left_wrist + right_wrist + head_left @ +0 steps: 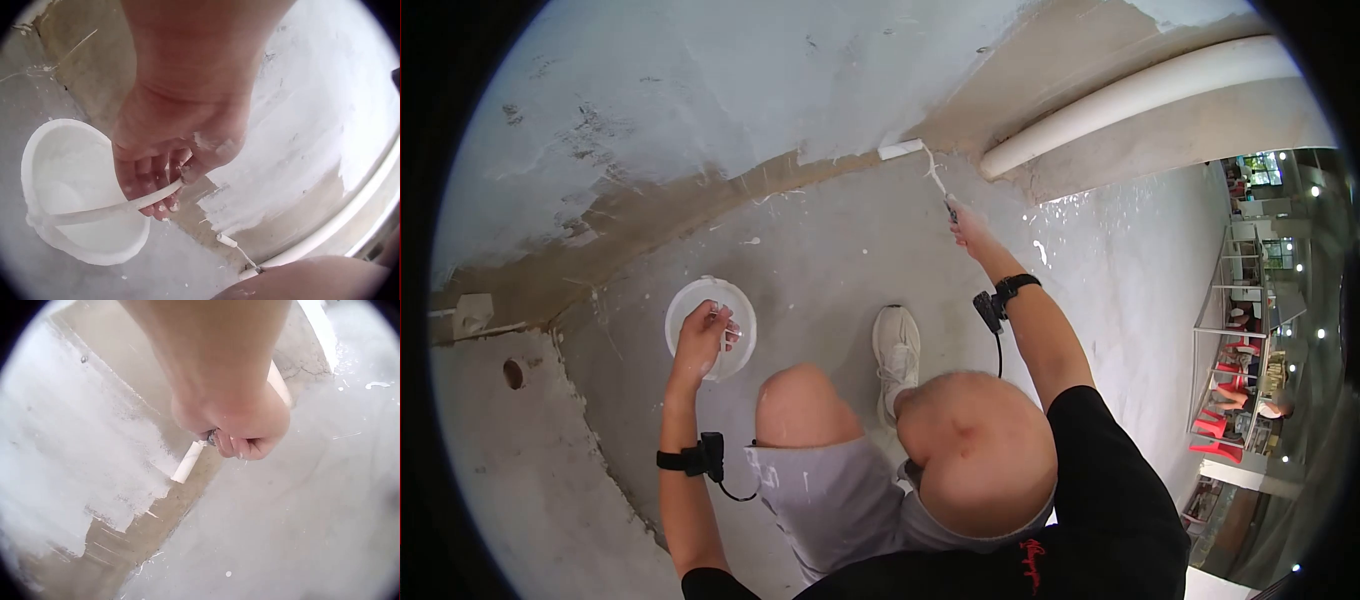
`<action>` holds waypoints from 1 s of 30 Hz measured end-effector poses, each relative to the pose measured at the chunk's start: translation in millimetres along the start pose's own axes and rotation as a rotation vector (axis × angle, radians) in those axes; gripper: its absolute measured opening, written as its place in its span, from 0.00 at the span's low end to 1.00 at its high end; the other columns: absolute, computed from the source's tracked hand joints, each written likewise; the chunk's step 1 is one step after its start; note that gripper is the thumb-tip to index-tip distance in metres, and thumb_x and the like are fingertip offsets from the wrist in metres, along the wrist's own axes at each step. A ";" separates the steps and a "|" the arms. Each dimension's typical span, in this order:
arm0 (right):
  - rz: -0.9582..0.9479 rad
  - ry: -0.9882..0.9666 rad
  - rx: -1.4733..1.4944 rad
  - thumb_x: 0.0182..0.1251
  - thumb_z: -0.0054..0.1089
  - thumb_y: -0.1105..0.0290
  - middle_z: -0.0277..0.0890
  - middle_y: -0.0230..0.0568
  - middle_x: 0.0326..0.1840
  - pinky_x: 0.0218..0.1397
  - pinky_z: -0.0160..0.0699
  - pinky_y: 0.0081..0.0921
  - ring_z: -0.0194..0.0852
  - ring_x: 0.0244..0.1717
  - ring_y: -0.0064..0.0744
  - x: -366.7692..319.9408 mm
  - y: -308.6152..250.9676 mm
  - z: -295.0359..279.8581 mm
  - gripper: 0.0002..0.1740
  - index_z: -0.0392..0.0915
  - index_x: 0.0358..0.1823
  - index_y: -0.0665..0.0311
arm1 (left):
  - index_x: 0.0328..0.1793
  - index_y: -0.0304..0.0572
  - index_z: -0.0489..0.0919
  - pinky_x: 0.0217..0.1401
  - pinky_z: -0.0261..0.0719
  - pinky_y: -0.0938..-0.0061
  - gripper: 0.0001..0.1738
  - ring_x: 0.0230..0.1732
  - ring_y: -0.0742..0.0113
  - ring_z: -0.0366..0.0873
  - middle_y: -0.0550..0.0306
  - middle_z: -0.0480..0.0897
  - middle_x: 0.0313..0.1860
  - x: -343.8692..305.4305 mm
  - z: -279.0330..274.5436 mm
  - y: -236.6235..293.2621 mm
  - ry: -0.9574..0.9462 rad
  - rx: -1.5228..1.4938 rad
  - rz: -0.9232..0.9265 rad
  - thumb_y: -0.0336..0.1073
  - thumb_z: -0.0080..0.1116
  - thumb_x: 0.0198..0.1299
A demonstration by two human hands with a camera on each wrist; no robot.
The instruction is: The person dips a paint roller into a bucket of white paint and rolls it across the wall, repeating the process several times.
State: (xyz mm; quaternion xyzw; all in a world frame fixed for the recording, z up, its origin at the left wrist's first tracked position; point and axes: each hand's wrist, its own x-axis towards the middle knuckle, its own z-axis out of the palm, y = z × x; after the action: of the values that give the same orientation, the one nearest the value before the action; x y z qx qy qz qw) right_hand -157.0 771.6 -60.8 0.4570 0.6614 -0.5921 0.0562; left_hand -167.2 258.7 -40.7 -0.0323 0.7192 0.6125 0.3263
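Note:
The right hand point(972, 230) grips the handle of a small paint roller, whose white sleeve point(901, 149) lies at the foot of the wall where it meets the floor. In the right wrist view the fingers of the right hand point(234, 428) are curled round the handle, beside the white roller sleeve point(187, 462). The left hand point(702, 338) is over a white bucket point(676, 300). In the left wrist view the left hand point(178, 144) holds the bucket's pale handle point(106, 214) between thumb and fingers; the bucket point(31, 169) has white contents.
The wall point(670, 90) is partly coated white, with a bare brown strip along its foot. A thick white pipe point(1140, 100) runs along the wall at the right. Between the hands are two bent knees and a shoe point(896, 350). Red chairs point(1215, 425) stand far right.

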 end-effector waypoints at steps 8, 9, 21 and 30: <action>-0.100 -0.001 0.117 0.64 0.61 0.46 0.57 0.23 0.14 0.13 0.44 0.20 0.47 0.11 0.17 -68.8 -37.1 -30.7 0.24 0.69 0.21 0.57 | 0.40 0.42 0.73 0.30 0.75 0.76 0.09 0.30 0.71 0.79 0.57 0.80 0.30 -0.3 0.3 -1.8 -0.005 -0.006 0.027 0.39 0.52 0.70; -0.118 0.002 0.138 0.64 0.62 0.46 0.58 0.23 0.15 0.13 0.43 0.19 0.47 0.11 0.17 -85.0 -49.1 -35.4 0.25 0.69 0.21 0.57 | 0.40 0.42 0.73 0.30 0.75 0.76 0.09 0.30 0.71 0.79 0.57 0.80 0.30 -0.3 0.3 -2.9 -0.011 -0.010 0.037 0.39 0.52 0.70; -0.509 -0.058 0.295 0.74 0.47 0.47 0.51 0.21 0.12 0.13 0.40 0.16 0.40 0.09 0.15 -232.0 -180.3 -63.3 0.24 0.68 0.28 0.59 | 0.39 0.41 0.73 0.26 0.75 0.76 0.08 0.26 0.71 0.78 0.56 0.80 0.29 9.2 3.4 -19.1 0.027 -0.076 0.096 0.37 0.52 0.69; -0.626 -0.199 0.417 0.73 0.48 0.44 0.52 0.23 0.13 0.13 0.40 0.17 0.42 0.10 0.16 -237.7 -206.0 -9.4 0.25 0.67 0.29 0.57 | 0.38 0.39 0.72 0.24 0.75 0.75 0.10 0.25 0.69 0.79 0.53 0.81 0.28 4.9 3.7 -12.7 0.054 -0.075 0.060 0.37 0.50 0.70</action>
State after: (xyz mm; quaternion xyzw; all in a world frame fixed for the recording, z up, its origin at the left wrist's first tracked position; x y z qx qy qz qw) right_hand -153.9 676.0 239.0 0.1752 0.6257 -0.7437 -0.1573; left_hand -163.8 260.6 -54.2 -0.0392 0.7048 0.6476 0.2868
